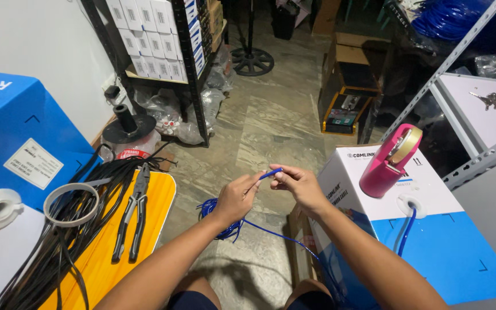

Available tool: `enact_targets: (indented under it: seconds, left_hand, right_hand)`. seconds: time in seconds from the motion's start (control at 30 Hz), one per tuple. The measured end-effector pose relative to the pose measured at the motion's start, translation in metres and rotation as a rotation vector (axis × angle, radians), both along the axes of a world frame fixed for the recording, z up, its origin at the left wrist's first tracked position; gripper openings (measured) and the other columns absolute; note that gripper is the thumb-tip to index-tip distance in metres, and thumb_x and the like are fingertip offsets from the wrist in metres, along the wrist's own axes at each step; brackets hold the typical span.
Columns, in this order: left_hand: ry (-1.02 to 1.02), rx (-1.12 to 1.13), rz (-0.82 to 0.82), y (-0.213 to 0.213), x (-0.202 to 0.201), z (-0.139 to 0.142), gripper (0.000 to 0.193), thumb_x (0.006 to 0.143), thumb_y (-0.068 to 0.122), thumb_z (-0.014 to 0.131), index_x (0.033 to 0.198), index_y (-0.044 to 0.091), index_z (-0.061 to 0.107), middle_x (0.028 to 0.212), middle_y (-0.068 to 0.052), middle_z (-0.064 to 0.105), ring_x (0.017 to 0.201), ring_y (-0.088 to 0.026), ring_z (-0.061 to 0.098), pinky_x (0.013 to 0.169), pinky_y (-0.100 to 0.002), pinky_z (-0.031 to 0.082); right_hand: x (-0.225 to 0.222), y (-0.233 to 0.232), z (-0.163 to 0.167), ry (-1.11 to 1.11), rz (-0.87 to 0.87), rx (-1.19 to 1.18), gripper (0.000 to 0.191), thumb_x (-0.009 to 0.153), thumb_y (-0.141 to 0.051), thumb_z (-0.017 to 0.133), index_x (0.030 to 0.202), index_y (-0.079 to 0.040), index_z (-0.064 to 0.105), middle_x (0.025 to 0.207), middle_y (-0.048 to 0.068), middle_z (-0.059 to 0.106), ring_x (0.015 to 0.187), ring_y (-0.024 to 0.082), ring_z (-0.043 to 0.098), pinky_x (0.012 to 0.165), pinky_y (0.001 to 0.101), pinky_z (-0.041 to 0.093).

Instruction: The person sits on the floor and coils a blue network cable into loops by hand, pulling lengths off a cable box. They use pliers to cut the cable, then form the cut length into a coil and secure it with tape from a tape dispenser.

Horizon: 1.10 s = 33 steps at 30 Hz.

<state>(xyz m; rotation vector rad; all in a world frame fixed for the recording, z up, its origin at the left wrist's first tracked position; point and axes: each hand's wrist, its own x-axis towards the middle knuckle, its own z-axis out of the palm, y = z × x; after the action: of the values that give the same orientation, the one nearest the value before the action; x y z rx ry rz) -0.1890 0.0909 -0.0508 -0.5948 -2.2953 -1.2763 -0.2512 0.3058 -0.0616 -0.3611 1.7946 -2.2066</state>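
Note:
My left hand [237,198] and my right hand [295,185] meet in the middle of the view, both pinching the end of a thin blue cable [271,173]. The cable runs down from my hands to a loose blue coil [216,221] on the floor and back toward the white-and-blue cable box [431,229] at my right. Another length of blue cable [407,229] comes out of a round hole in the top of that box.
A pink tape dispenser [388,163] stands on the box. On an orange stool [107,252] at left lie black pliers [133,212], a tape roll [71,204] and a bundle of black cables [53,258]. A blue carton [21,138], shelving [162,40] and a metal rack [460,51] surround me.

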Motion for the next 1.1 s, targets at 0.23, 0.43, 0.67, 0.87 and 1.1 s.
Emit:
enact_targets:
  seconds: [0.23,0.43,0.67,0.87,1.1]
  left_hand:
    - [0.093,-0.027,0.006,0.000,0.003,-0.001,0.036,0.095,0.010,0.065,0.130,0.015,0.069,0.083,-0.013,0.064,0.072,-0.033,0.064,0.063,-0.042,0.052]
    - [0.019,-0.012,0.044,-0.001,0.004,0.006,0.031,0.096,0.011,0.066,0.126,0.017,0.071,0.078,-0.011,0.062,0.063,-0.029,0.062,0.058,-0.040,0.050]
    - [0.048,-0.001,0.067,-0.003,-0.002,0.000,0.027,0.097,0.012,0.065,0.123,0.014,0.071,0.080,-0.011,0.063,0.067,-0.030,0.063,0.060,-0.040,0.050]
    - [0.083,0.034,0.122,-0.005,-0.003,0.001,0.027,0.094,0.012,0.069,0.120,0.017,0.073,0.085,-0.009,0.066,0.068,-0.029,0.065,0.059,-0.038,0.050]
    - [0.218,0.005,0.189,-0.007,-0.005,0.005,0.025,0.086,0.009,0.077,0.110,0.019,0.078,0.090,-0.003,0.065,0.081,-0.023,0.065,0.067,-0.036,0.052]
  right_hand:
    - [-0.001,0.001,-0.012,-0.044,-0.065,-0.022,0.035,0.096,-0.012,0.068,0.128,0.001,0.068,0.104,0.006,0.072,0.085,0.012,0.068,0.084,0.0320,0.059]
    - [0.002,0.000,-0.001,-0.041,-0.101,0.020,0.033,0.095,-0.014,0.071,0.124,0.001,0.070,0.099,0.005,0.072,0.080,0.012,0.067,0.079,0.0310,0.058]
    - [0.005,0.000,0.005,-0.037,-0.092,0.046,0.032,0.094,-0.016,0.070,0.121,0.001,0.071,0.103,0.006,0.076,0.075,0.012,0.066,0.075,0.0290,0.057]
    - [0.003,-0.003,-0.001,0.065,-0.094,0.104,0.029,0.096,-0.015,0.069,0.119,0.002,0.072,0.103,0.010,0.076,0.074,0.012,0.067,0.072,0.0273,0.057]
    - [0.001,-0.005,-0.004,0.060,-0.106,0.148,0.030,0.095,-0.014,0.069,0.121,0.000,0.071,0.100,0.010,0.076,0.074,0.012,0.068,0.070,0.0274,0.058]
